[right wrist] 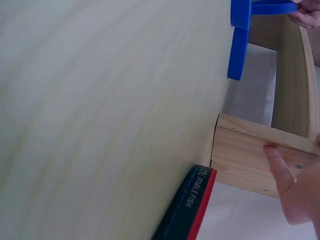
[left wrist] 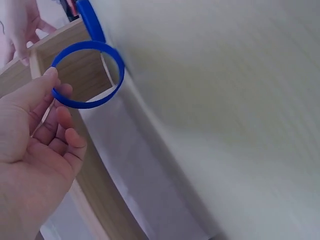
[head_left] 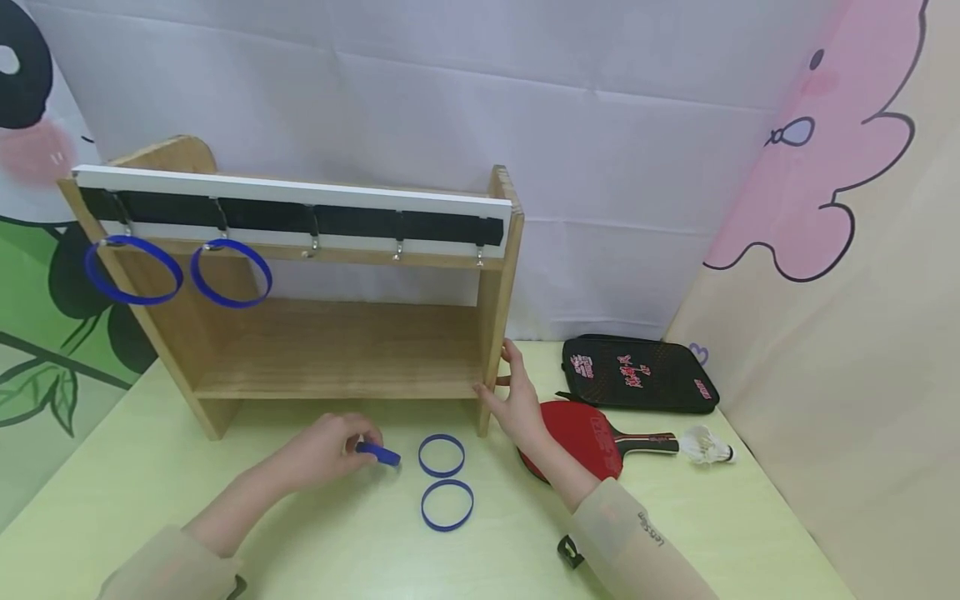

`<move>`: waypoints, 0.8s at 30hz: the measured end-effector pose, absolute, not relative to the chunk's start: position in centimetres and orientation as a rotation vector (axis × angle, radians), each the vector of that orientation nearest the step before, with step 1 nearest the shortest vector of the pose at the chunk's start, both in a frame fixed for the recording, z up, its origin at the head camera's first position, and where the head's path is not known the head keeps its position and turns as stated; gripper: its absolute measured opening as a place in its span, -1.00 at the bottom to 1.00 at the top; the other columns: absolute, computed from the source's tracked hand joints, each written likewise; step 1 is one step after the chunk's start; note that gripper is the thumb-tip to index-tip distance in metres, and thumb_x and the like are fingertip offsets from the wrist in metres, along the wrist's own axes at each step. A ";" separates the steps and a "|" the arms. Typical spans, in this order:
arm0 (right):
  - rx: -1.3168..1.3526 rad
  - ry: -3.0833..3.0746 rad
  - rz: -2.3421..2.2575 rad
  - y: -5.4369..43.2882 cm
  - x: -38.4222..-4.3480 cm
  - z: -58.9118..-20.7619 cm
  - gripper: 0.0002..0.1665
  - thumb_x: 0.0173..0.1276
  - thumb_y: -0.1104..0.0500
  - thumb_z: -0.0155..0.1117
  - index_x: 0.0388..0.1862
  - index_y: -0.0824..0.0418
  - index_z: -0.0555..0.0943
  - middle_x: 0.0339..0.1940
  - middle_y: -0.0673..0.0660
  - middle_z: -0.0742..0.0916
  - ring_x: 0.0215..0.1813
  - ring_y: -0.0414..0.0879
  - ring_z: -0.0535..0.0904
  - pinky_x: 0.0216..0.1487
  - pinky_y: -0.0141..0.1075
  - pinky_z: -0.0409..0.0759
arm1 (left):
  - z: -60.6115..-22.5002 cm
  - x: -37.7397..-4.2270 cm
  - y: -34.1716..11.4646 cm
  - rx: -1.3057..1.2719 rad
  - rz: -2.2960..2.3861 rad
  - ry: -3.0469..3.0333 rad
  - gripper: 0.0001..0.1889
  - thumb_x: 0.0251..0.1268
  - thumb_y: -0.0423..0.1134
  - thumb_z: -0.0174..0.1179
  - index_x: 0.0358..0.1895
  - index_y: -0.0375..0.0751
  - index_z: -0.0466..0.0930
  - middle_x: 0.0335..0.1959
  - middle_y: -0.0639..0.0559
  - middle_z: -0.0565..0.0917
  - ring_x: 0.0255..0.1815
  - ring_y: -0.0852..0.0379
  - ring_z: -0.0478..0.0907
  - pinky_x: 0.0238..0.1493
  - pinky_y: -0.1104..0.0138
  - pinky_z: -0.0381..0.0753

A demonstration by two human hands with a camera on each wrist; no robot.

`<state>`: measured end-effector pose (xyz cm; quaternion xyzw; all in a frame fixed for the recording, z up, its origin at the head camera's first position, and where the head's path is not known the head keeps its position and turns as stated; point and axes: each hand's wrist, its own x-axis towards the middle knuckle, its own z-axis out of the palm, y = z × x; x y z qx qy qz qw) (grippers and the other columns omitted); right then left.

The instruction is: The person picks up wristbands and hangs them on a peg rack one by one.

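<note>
A blue ring [head_left: 378, 453], one of several alike, is pinched between the thumb and fingers of my left hand [head_left: 330, 450], just above the table in front of the wooden shelf [head_left: 345, 387]. The left wrist view shows this blue ring [left wrist: 120, 75] upright at my fingertips. My right hand [head_left: 517, 408] holds the shelf's right side panel, thumb at its front edge and fingers along its outer face. Two blue rings [head_left: 442, 505] lie flat on the table between my hands. Blue rings [head_left: 231, 275] also hang from the two leftmost hooks of the rail [head_left: 352, 218].
Bare hooks [head_left: 398, 250] line the right part of the rail. Beside my right forearm lie a red table tennis bat [head_left: 581, 437], a black case [head_left: 637, 373] and a shuttlecock [head_left: 705, 446]. A small black object [head_left: 570, 552] sits near my right sleeve.
</note>
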<state>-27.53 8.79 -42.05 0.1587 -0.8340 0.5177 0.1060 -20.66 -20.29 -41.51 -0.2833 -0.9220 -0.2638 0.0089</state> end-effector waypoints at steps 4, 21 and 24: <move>0.464 -2.458 1.538 8.7 -27.4 -42.0 -0.04 0.26 0.15 0.32 0.48 -0.13 -0.02 0.41 0.09 0.31 0.03 0.02 0.55 -0.18 -0.24 0.68 | -40.9 -20.4 -20.2 -0.871 -0.773 -2.856 -0.87 0.08 -0.26 0.36 -0.29 -0.01 0.64 -0.46 0.32 0.51 -0.51 0.37 0.32 -0.55 0.50 0.39; 0.498 -2.433 1.525 8.7 -27.3 -42.0 -0.06 0.27 0.16 0.31 0.48 -0.09 -0.01 0.40 0.13 0.31 -0.01 0.03 0.55 -0.20 -0.24 0.68 | -35.6 -18.4 -19.4 -0.798 -0.715 -2.695 -0.84 0.10 -0.22 0.36 -0.22 -0.08 0.68 -0.45 0.28 0.56 -0.51 0.38 0.34 -0.58 0.51 0.40; 0.491 -2.436 1.527 8.7 -27.4 -42.0 -0.05 0.27 0.16 0.31 0.48 -0.11 -0.02 0.40 0.11 0.31 -0.01 0.02 0.54 -0.21 -0.24 0.69 | -34.4 -18.0 -19.2 -0.801 -0.719 -2.642 -0.82 0.10 -0.23 0.35 -0.21 -0.09 0.68 -0.43 0.26 0.59 -0.48 0.38 0.36 -0.56 0.52 0.43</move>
